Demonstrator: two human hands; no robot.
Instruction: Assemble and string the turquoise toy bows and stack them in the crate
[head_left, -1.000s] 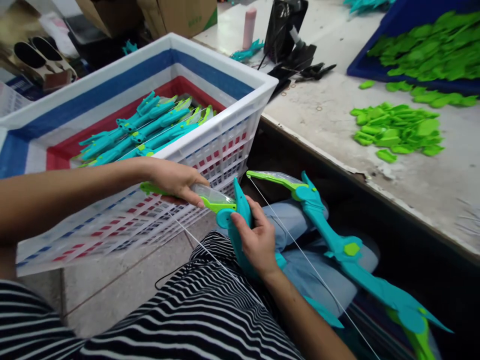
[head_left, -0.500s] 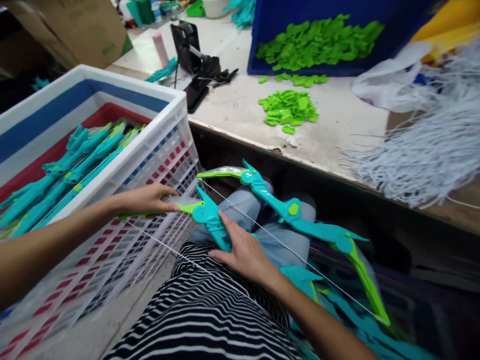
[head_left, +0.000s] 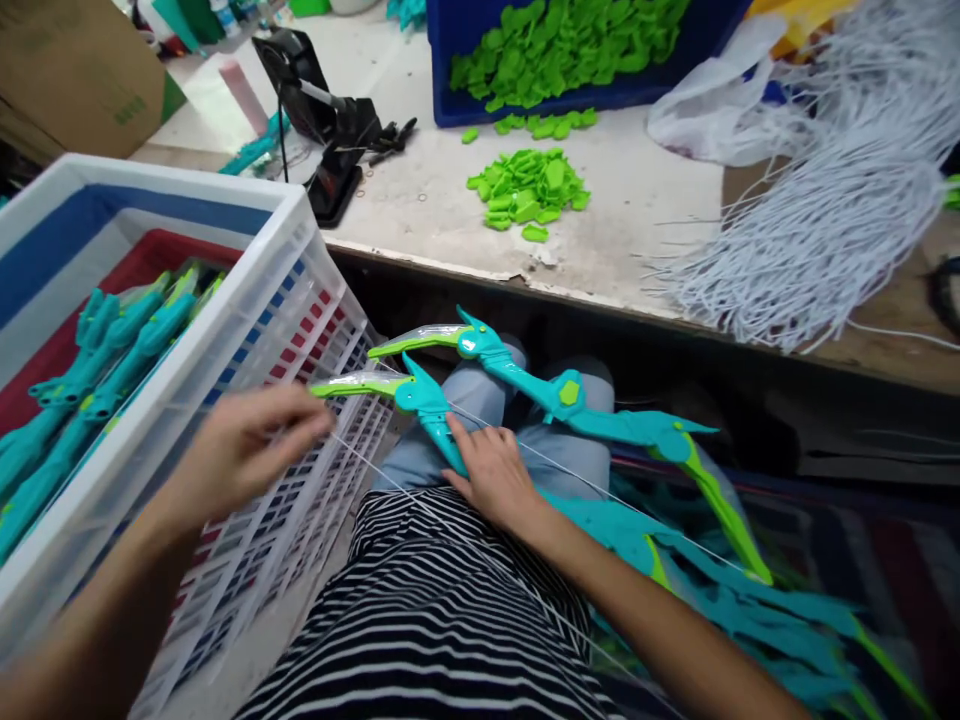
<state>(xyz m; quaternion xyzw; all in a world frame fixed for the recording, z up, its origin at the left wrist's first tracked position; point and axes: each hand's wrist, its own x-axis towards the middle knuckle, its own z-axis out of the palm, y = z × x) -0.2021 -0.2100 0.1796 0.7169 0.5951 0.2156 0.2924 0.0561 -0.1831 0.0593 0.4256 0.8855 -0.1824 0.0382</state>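
Observation:
Across my lap lies a teal and green toy bow (head_left: pixel 427 400), its near end pointing left. My right hand (head_left: pixel 491 470) is wrapped round its teal body. At the green tip, my left hand (head_left: pixel 251 445) is slightly blurred, with thumb and fingers pinched together on the white string (head_left: pixel 367 462). This string runs from those fingers back across the striped shirt. Beyond, a second toy bow (head_left: pixel 517 375), strung with its own white string, rests over my knees, touched by neither hand.
A white slatted crate (head_left: pixel 289 215) holding several bows stands at left. On the table (head_left: pixel 622 215) are green pieces (head_left: pixel 529 190), a blue bin (head_left: pixel 442 100), a phone stand (head_left: pixel 315 110) and a bundle of white strings (head_left: pixel 795 250). More bows (head_left: pixel 750 620) lie at lower right.
My left hand has slid off the green limb to its tip and come nearer to me. The right hand still holds the bow. The view has shifted somewhat to the right.

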